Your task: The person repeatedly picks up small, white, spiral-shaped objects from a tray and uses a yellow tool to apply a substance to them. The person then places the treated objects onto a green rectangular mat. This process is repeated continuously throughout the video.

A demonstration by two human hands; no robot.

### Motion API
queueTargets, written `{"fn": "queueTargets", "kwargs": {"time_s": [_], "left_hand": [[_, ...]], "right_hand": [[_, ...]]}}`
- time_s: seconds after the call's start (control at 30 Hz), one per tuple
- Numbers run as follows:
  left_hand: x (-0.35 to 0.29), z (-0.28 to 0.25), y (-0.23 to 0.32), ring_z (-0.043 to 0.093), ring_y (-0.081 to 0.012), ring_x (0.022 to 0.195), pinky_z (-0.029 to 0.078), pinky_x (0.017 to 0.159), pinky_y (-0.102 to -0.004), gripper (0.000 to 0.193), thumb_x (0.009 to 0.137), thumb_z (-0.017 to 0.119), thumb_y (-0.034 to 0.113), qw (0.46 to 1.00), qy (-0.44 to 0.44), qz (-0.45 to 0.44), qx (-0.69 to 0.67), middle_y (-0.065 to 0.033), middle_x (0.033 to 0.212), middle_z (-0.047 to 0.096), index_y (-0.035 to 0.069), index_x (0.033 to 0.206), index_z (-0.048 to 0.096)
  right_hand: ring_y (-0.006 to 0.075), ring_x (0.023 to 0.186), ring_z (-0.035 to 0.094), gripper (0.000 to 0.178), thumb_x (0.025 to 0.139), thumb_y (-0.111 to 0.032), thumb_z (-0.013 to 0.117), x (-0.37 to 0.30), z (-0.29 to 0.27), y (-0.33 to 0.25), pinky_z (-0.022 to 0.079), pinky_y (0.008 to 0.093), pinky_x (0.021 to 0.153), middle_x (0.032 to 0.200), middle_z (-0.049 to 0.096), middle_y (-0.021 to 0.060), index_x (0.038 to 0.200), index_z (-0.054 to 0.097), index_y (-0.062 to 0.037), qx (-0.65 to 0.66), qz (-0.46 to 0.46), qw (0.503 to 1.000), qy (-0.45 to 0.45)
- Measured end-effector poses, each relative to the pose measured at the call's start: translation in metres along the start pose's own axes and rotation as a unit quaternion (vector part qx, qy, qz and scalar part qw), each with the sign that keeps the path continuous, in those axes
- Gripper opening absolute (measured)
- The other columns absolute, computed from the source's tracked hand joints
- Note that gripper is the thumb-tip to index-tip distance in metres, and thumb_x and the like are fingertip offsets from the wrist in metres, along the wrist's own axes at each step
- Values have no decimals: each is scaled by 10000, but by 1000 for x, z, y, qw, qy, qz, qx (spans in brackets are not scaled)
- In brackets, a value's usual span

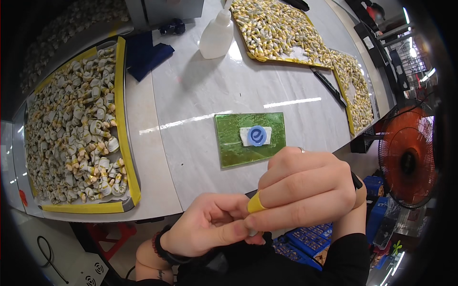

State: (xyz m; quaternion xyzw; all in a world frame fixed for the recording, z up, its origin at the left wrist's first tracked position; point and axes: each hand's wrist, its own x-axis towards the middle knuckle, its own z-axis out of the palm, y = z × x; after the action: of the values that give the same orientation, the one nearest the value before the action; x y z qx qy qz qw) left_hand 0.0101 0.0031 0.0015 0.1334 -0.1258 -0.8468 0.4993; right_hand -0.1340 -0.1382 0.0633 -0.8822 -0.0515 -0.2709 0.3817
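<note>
Close in front of me, my left hand [205,228] and my right hand [305,188] meet with fingertips pinched together. A small pale thing [252,233] peeks out between them, mostly covered by the fingers, so its kind cannot be told. Yellow tape [256,203] wraps one finger of the right hand. By the right wrist shows a slim black thing [356,180], partly hidden. Just beyond the hands lies a green rectangular slab [229,150] on the table. On it rests a white piece [244,137], topped by a round blue pad [257,135] with a curved mark.
To the left stands a yellow-edged tray [122,95] heaped with small white figurines. Two more filled trays [286,61] [351,121] sit at far right, near a black pen-like tool [329,87]. A white squeeze bottle [217,38], dark blue cloth [150,59] and orange fan [408,157] surround the marbled table.
</note>
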Motion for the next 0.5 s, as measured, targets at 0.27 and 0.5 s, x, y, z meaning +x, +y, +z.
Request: {"fn": "queueTargets", "kwargs": {"time_s": [0.27,0.5], "left_hand": [[-4,15,4,625,-158,751,482,684,-250,292,748,732,43,890,123,246,364,-106,848,648,-43,1001,614],[0,13,3,620,-177,674,475,606,-255,301,694,785,82,855,134,266,425,-110,783,644,-40,929,642]], "right_hand": [[155,673,583,133,669,-55,706,-4,-4,-17,442,251,567,796,640,36,801,701,-54,-97,-17,995,22],[142,686,570,150,674,-83,721,-11,-6,-33,427,260,586,827,623,10,822,696,-97,-177,-8,984,-2]]}}
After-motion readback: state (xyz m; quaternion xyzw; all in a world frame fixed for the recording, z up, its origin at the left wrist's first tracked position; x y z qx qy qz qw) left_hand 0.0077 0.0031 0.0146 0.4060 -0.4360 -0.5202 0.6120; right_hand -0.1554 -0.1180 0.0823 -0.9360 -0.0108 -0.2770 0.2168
